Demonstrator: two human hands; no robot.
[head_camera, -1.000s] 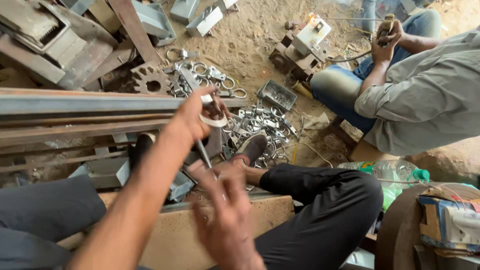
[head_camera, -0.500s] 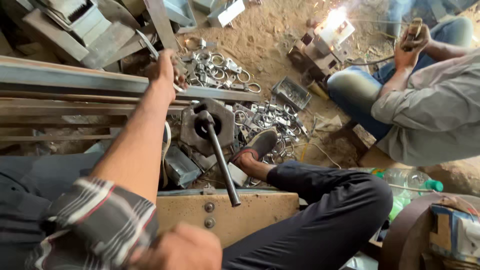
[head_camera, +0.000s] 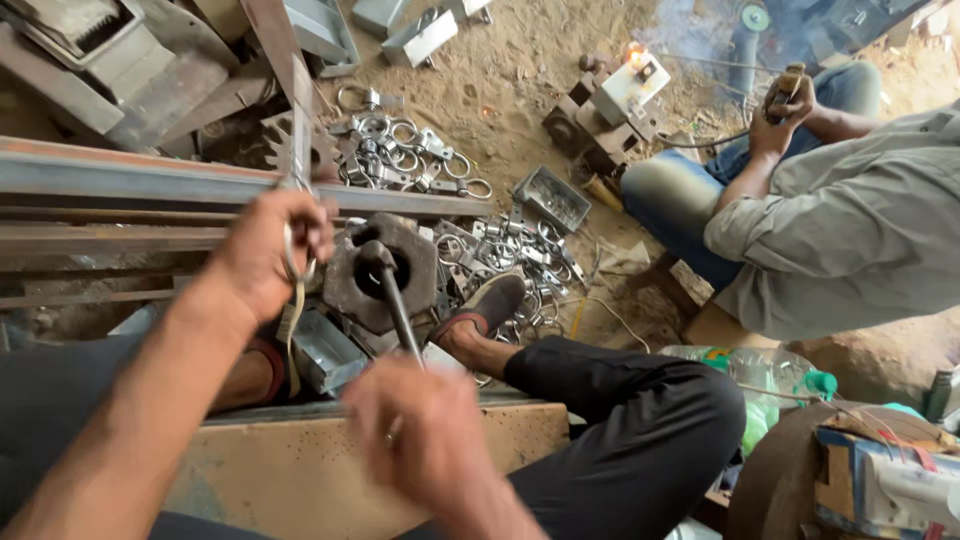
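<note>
A dark rod (head_camera: 397, 300) is being gripped near its lower end by the right hand (head_camera: 432, 440), fingers closed round it, blurred; its upper end is sitting in the hole of a hexagonal steel block (head_camera: 385, 272). Just left of the block, a metal ring (head_camera: 297, 252) is being held by the left hand (head_camera: 272, 252), fingers curled shut on it, before a long steel beam (head_camera: 120, 180). Beyond, loose rings (head_camera: 400, 155) are lying on sandy ground, and a seated person (head_camera: 840, 220) is being seen welding.
</note>
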